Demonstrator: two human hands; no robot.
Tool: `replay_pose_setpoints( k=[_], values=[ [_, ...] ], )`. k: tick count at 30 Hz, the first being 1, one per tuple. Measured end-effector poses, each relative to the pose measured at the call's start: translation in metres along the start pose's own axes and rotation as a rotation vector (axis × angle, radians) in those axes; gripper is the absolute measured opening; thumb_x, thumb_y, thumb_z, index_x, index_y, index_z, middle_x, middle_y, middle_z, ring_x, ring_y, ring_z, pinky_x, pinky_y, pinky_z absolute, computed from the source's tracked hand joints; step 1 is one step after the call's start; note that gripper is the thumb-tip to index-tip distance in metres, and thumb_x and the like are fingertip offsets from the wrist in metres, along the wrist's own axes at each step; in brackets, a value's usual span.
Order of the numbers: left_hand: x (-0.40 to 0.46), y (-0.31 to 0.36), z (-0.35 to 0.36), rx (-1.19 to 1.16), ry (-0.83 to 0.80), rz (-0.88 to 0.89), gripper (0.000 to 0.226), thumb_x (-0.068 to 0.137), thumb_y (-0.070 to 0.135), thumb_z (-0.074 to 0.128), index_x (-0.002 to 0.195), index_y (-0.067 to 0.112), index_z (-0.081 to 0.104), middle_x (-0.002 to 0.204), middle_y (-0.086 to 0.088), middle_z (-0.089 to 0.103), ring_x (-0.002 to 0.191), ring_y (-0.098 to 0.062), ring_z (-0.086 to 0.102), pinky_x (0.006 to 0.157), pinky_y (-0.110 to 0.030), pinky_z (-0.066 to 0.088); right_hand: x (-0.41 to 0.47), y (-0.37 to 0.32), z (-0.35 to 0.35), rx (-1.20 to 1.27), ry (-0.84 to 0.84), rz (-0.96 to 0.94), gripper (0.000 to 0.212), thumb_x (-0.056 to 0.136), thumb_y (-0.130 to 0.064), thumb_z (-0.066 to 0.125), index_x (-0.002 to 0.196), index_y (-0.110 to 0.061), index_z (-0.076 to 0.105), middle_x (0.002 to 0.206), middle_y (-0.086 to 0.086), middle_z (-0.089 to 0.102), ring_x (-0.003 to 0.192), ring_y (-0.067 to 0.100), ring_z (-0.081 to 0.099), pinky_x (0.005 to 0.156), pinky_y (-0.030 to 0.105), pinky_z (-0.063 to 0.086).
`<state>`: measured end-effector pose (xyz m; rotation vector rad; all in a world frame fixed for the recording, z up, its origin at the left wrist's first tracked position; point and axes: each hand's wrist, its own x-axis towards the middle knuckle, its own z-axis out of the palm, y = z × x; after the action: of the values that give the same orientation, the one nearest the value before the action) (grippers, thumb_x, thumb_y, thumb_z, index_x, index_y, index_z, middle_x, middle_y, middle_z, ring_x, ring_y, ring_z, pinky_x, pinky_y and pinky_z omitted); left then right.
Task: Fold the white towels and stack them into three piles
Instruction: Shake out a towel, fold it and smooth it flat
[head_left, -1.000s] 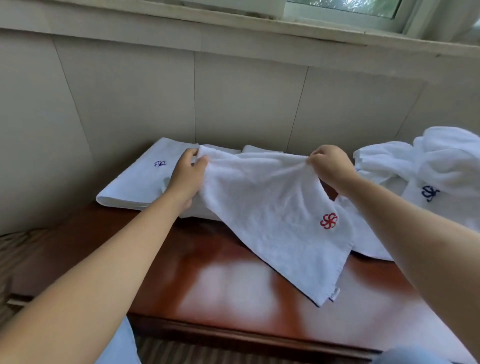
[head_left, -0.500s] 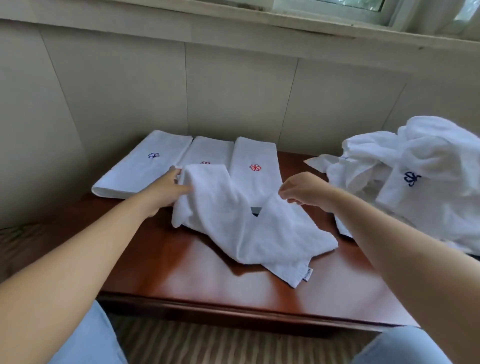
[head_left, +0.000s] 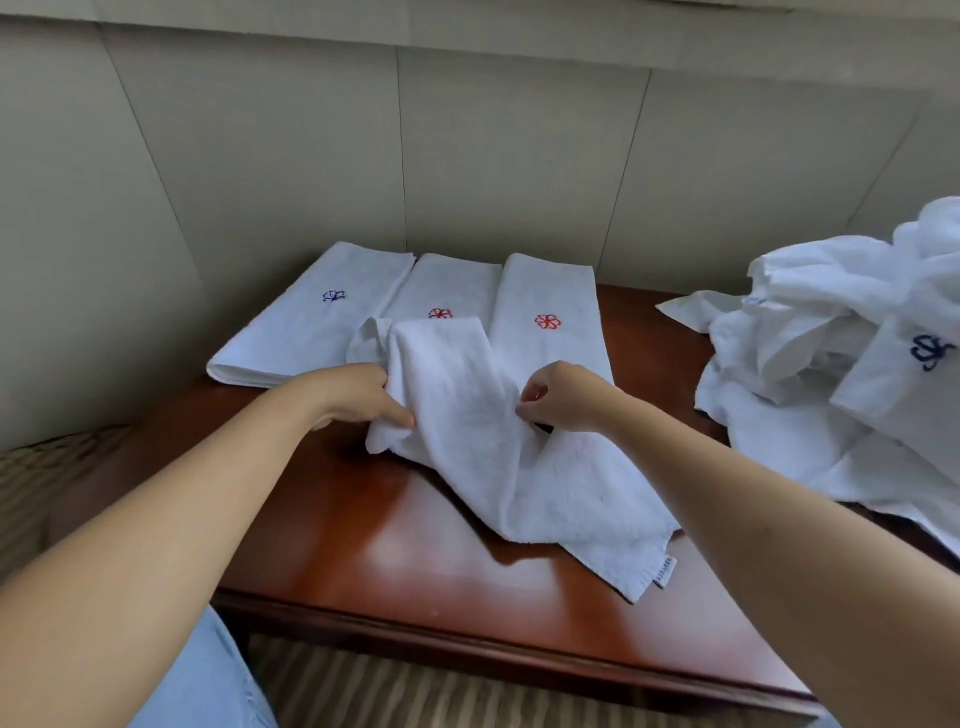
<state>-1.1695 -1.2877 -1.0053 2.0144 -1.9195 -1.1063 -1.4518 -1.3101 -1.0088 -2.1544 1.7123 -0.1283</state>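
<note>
A loose white towel (head_left: 498, 447) lies rumpled across the middle of the wooden table (head_left: 415, 561), its tagged corner near the front edge. My left hand (head_left: 358, 395) grips its left edge. My right hand (head_left: 561, 397) pinches a fold on its right side. Behind it, against the wall, three folded towels lie side by side: one with a blue emblem (head_left: 311, 317), a middle one with a red emblem (head_left: 447, 291) partly covered by the loose towel, and a right one with a red emblem (head_left: 545, 312).
A heap of unfolded white towels (head_left: 831, 374), one showing a blue emblem, covers the table's right end. A panelled wall rises right behind the table. Striped carpet and my blue-clad knees lie below the front edge.
The towel, held up and spread a second ago, has come down onto the table. Both hands lowered with it and moved closer together, bunching it.
</note>
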Motion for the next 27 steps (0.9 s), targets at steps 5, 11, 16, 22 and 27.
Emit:
replay_pose_setpoints(
  k=[5, 11, 16, 22, 27],
  values=[
    [-0.006, 0.000, -0.006, -0.053, -0.018, 0.018, 0.039, 0.086, 0.031, 0.076, 0.123, 0.022, 0.066, 0.118, 0.004, 0.069, 0.109, -0.014, 0.062, 0.097, -0.029, 0.049, -0.006, -0.004, 0.003, 0.162, -0.006, 0.052, 0.017, 0.093, -0.024, 0.062, 0.097, -0.012, 0.074, 0.095, 0.003, 0.073, 0.088, 0.020, 0.065, 0.074, 0.029, 0.052],
    [-0.019, 0.000, -0.011, -0.102, -0.040, 0.049, 0.029, 0.088, 0.029, 0.075, 0.115, 0.025, 0.068, 0.114, 0.006, 0.071, 0.106, -0.012, 0.064, 0.088, -0.023, 0.051, -0.016, -0.011, 0.008, 0.203, -0.083, 0.131, 0.041, 0.092, -0.041, 0.067, 0.093, -0.001, 0.074, 0.082, 0.007, 0.073, 0.073, 0.018, 0.061, 0.073, 0.031, 0.048],
    [-0.029, -0.005, -0.019, -0.163, -0.090, 0.076, 0.028, 0.088, 0.027, 0.077, 0.115, 0.028, 0.069, 0.110, 0.011, 0.073, 0.103, -0.006, 0.067, 0.081, -0.016, 0.052, -0.020, -0.017, 0.002, 0.307, -0.044, 0.152, 0.029, 0.089, -0.027, 0.071, 0.102, -0.002, 0.072, 0.089, 0.007, 0.070, 0.077, 0.019, 0.062, 0.068, 0.027, 0.049],
    [-0.042, -0.007, -0.044, -0.650, 0.050, 0.164, 0.021, 0.090, 0.021, 0.076, 0.110, 0.023, 0.071, 0.106, 0.000, 0.078, 0.087, -0.012, 0.075, 0.072, -0.026, 0.053, -0.040, -0.021, -0.048, 0.585, 0.187, 0.211, 0.014, 0.089, -0.024, 0.065, 0.084, -0.011, 0.065, 0.077, 0.002, 0.061, 0.061, 0.009, 0.055, 0.055, 0.020, 0.044],
    [-0.070, 0.007, -0.077, -0.915, 0.181, 0.262, 0.035, 0.091, 0.013, 0.074, 0.123, 0.020, 0.065, 0.105, -0.009, 0.074, 0.081, -0.017, 0.070, 0.080, -0.032, 0.058, -0.077, -0.015, -0.116, 0.737, 0.464, 0.211, 0.012, 0.086, -0.023, 0.064, 0.077, -0.017, 0.062, 0.077, 0.001, 0.057, 0.068, 0.017, 0.056, 0.062, 0.025, 0.054]
  ],
)
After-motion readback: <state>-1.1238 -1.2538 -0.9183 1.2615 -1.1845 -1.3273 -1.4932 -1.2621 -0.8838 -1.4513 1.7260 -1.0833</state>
